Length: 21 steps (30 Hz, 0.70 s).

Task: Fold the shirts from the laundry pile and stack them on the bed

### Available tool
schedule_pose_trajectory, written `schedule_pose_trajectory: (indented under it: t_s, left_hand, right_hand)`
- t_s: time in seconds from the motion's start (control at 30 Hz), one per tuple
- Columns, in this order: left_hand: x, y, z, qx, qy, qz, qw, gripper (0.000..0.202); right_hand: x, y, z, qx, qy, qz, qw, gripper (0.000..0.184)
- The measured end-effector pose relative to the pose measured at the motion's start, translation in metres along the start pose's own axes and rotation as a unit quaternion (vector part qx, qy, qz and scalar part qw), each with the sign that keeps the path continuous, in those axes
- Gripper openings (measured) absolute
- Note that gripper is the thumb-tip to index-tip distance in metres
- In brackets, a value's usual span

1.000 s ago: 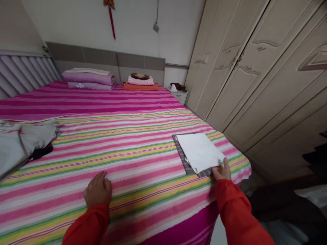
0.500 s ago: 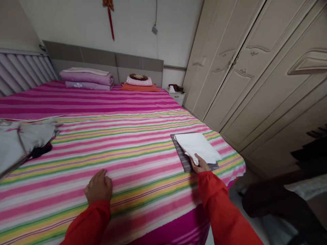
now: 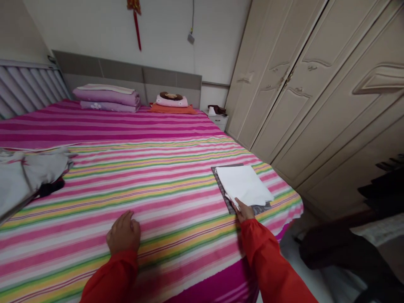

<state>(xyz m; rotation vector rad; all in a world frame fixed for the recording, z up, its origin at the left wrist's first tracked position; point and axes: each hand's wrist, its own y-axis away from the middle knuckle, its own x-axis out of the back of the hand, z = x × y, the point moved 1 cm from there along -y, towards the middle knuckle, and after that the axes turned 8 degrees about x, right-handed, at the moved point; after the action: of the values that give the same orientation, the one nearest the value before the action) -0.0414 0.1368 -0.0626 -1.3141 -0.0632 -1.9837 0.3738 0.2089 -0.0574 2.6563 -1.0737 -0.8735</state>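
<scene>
A white folded garment [image 3: 244, 183] lies on top of a grey patterned folded cloth [image 3: 222, 191], near the right side of the bed. My right hand [image 3: 243, 210] pinches the near left edge of the white garment, thumb on top; the fingers beneath are partly hidden. Grey cloth shows past the left and near edges of the white piece. On the striped bed sheet [image 3: 164, 202], well to the left, rests my left hand [image 3: 123, 233]. Its fingers are curled in and nothing shows in them.
At the left edge lies a heap of light grey clothing [image 3: 41, 172] with something dark under it. Folded purple bedding [image 3: 107, 99] and an orange pillow [image 3: 173, 109] lie by the headboard [image 3: 123, 69]. A tall wardrobe [image 3: 268, 113] and dark clothes [image 3: 344, 252] are to the right.
My right hand has shifted slightly left and toward me along with the garment's near edge. That edge was bunched up and now lies flatter. My left hand has barely moved.
</scene>
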Motion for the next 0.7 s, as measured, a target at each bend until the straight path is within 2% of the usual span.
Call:
schedule_pose_trajectory:
  t_s: [0.17,0.33,0.47,0.57,0.63,0.7]
  left_hand:
    - [-0.002,0.0,-0.003,-0.017,-0.011,0.006,1.0,0.041]
    - [-0.003,-0.003,-0.006,-0.016,-0.019,0.004,1.0,0.042]
    - [-0.003,-0.004,-0.007,-0.018,-0.02,-0.007,1.0,0.042]
    - [-0.003,-0.004,-0.008,-0.014,-0.021,-0.017,1.0,0.042]
    - [-0.003,-0.004,-0.008,-0.01,-0.024,-0.026,0.999,0.042]
    - [-0.002,-0.005,-0.008,-0.005,-0.026,-0.03,0.999,0.042]
  right_hand:
    - [-0.001,-0.003,-0.005,0.019,0.007,-0.028,0.999,0.032]
    - [0.001,0.003,0.0,0.041,0.022,-0.042,0.998,0.035]
    - [0.024,0.022,0.005,0.044,0.032,-0.047,0.997,0.046]
    - [0.046,0.035,-0.005,0.068,0.11,-0.016,0.991,0.06]
    - [0.05,0.037,-0.024,0.165,0.215,0.024,0.962,0.065]
    - [0.037,0.032,-0.054,0.31,0.326,0.033,0.892,0.068]
